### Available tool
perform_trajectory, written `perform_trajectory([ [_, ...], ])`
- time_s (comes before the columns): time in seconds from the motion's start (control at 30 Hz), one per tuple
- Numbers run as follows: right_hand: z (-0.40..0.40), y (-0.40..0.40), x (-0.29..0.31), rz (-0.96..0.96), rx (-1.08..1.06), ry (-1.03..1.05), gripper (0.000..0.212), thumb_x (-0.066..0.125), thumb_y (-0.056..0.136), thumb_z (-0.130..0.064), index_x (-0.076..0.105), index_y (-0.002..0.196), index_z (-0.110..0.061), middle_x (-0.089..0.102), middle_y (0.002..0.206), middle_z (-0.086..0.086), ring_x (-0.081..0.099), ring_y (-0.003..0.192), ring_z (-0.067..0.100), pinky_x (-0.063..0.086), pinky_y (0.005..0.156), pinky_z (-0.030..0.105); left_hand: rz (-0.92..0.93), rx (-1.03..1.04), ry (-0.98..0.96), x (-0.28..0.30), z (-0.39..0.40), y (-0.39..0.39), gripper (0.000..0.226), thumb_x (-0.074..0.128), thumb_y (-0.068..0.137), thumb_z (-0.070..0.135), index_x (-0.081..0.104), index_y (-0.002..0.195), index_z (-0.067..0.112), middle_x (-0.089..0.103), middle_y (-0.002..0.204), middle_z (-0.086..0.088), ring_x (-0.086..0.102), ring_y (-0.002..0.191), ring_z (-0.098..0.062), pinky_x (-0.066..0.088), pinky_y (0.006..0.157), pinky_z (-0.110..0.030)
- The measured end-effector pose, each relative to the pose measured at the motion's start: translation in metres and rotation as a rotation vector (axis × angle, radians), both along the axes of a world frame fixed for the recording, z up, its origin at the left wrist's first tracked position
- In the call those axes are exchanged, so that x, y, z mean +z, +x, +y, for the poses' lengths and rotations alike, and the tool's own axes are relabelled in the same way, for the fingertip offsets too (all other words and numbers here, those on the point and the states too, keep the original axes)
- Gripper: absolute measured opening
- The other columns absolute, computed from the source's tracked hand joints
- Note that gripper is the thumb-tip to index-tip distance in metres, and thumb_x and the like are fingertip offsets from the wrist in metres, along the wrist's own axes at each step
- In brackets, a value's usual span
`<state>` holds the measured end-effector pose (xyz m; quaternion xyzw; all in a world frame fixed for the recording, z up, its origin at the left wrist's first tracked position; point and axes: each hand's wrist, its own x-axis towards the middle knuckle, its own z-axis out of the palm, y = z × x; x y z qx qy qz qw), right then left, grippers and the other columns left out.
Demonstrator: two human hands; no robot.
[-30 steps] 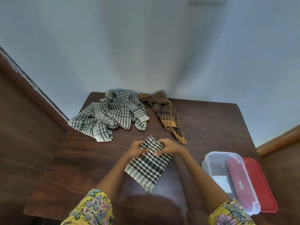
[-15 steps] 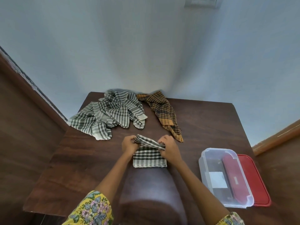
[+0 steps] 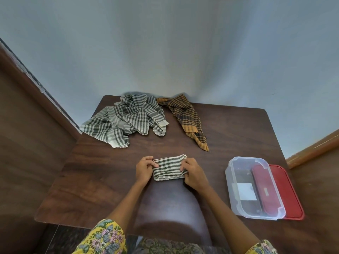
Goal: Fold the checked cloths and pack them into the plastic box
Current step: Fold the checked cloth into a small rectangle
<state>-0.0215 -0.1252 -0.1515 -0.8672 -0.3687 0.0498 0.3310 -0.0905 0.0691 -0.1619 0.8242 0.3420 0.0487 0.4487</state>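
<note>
A green-and-white checked cloth [image 3: 169, 167], folded into a small rectangle, lies on the dark wooden table [image 3: 88, 180] in front of me. My left hand [image 3: 145, 168] pinches its left end and my right hand [image 3: 193, 173] grips its right end. At the far side of the table lies a crumpled heap of green-and-white checked cloths [image 3: 126, 121], and beside it a crumpled orange-and-black checked cloth [image 3: 187, 118]. To my right stands the clear plastic box [image 3: 236, 195], open, with nothing packed in it.
The box's red lid [image 3: 288, 191] lies flat under and beside the box, near the table's right edge. A pale wall rises right behind the table. Brown floor lies to the left and right of the table.
The long cloth strip was folded over towards me into a short rectangle, then folded again into a narrower one. Both hands stayed at its two ends throughout.
</note>
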Motion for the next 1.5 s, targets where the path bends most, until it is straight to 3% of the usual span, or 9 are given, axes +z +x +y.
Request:
perform_trajectory([
  [0.23, -0.002, -0.014, 0.009, -0.136, -0.132, 0.075, 0.025, 0.042, 0.068, -0.015, 0.066, 0.063, -0.009, 0.066, 0.082, 0.003, 0.056, 0.082, 0.021, 0.043, 0.065, 0.037, 0.006, -0.051, 0.203, 0.009, -0.021, 0.000, 0.027, 0.043, 0.084, -0.006, 0.069, 0.087, 0.001, 0.058, 0.118, -0.010, 0.053, 0.115, -0.026, 0.030, 0.106, -0.029],
  [0.4, 0.025, 0.002, 0.031, -0.107, -0.300, 0.168, 0.034, 0.046, 0.079, -0.003, 0.067, 0.105, 0.002, 0.066, 0.103, 0.017, 0.060, 0.100, 0.031, 0.049, 0.089, 0.042, 0.074, -0.085, 0.325, 0.020, -0.030, 0.009, 0.038, 0.041, 0.079, -0.009, 0.059, 0.104, 0.013, 0.056, 0.116, -0.003, 0.049, 0.117, -0.020, 0.004, 0.119, -0.047],
  [0.63, 0.038, -0.025, -0.024, -0.097, -0.003, -0.329, 0.051, 0.025, 0.102, -0.026, 0.018, 0.146, -0.002, 0.018, 0.156, 0.015, 0.010, 0.146, 0.025, -0.012, 0.117, 0.032, 0.288, -0.539, 0.611, -0.006, -0.053, -0.004, 0.053, 0.021, 0.102, 0.022, 0.004, 0.151, 0.012, 0.005, 0.160, -0.004, -0.002, 0.148, -0.024, -0.003, 0.118, -0.048],
  [0.8, 0.015, -0.022, -0.031, -0.195, 0.013, -0.506, 0.059, 0.028, 0.099, -0.037, 0.012, 0.148, -0.007, 0.009, 0.158, 0.012, 0.001, 0.146, 0.029, -0.019, 0.112, 0.050, 0.384, -0.612, 0.699, -0.009, -0.044, -0.010, 0.059, 0.025, 0.101, 0.034, 0.003, 0.151, 0.014, 0.008, 0.159, -0.002, 0.004, 0.148, -0.022, 0.002, 0.117, -0.054],
  [0.93, 0.006, -0.012, -0.027, -0.092, -0.166, -0.594, 0.068, 0.026, 0.098, -0.044, -0.007, 0.148, -0.013, -0.010, 0.157, 0.016, -0.013, 0.144, 0.035, -0.008, 0.112, 0.061, 0.418, -0.402, 0.311, 0.016, -0.034, 0.013, 0.039, 0.061, 0.079, 0.046, 0.056, 0.111, 0.024, 0.063, 0.111, 0.001, 0.057, 0.105, -0.019, 0.038, 0.096, -0.036],
  [1.07, -0.005, 0.004, -0.019, 0.034, -0.294, -0.521, 0.083, 0.037, 0.090, -0.058, -0.001, 0.150, -0.015, 0.000, 0.158, 0.013, -0.002, 0.147, 0.030, 0.007, 0.115, 0.053, 0.388, -0.186, -0.372, 0.036, -0.037, 0.025, 0.037, 0.068, 0.080, 0.041, 0.046, 0.059, 0.021, 0.051, 0.053, 0.008, 0.045, 0.048, -0.006, 0.035, 0.042, -0.018],
  [1.23, -0.012, 0.010, -0.002, 0.242, -0.381, -0.004, 0.066, 0.056, 0.091, -0.034, 0.026, 0.146, -0.013, 0.028, 0.153, 0.008, 0.023, 0.142, 0.022, 0.024, 0.114, 0.039, 0.298, -0.145, -0.699, 0.052, -0.057, 0.034, 0.008, 0.055, 0.089, 0.023, 0.058, 0.085, 0.017, 0.064, 0.084, -0.002, 0.060, 0.069, -0.012, 0.049, 0.055, -0.020],
  [1.4, -0.003, 0.021, 0.039, 1.093, -0.647, 0.765, 0.057, 0.057, 0.090, -0.037, 0.037, 0.138, -0.014, 0.054, 0.133, 0.014, 0.057, 0.116, 0.026, 0.046, 0.102, 0.043, 0.090, -0.203, -1.030, 0.092, -0.067, 0.064, 0.022, 0.049, 0.086, 0.013, 0.064, 0.101, 0.009, 0.073, 0.093, -0.012, 0.070, 0.082, -0.026, 0.057, 0.068, -0.034],
  [1.5, -0.024, 0.032, 0.059, 1.024, -0.690, 0.875, 0.049, 0.060, 0.089, -0.030, 0.043, 0.132, -0.013, 0.061, 0.123, 0.012, 0.063, 0.107, 0.027, 0.051, 0.095, 0.046, 0.090, -0.309, -0.963, 0.110, -0.087, 0.087, 0.033, 0.045, 0.084, 0.008, 0.059, 0.113, 0.007, 0.067, 0.106, -0.016, 0.063, 0.096, -0.030, 0.051, 0.084, -0.042],
])
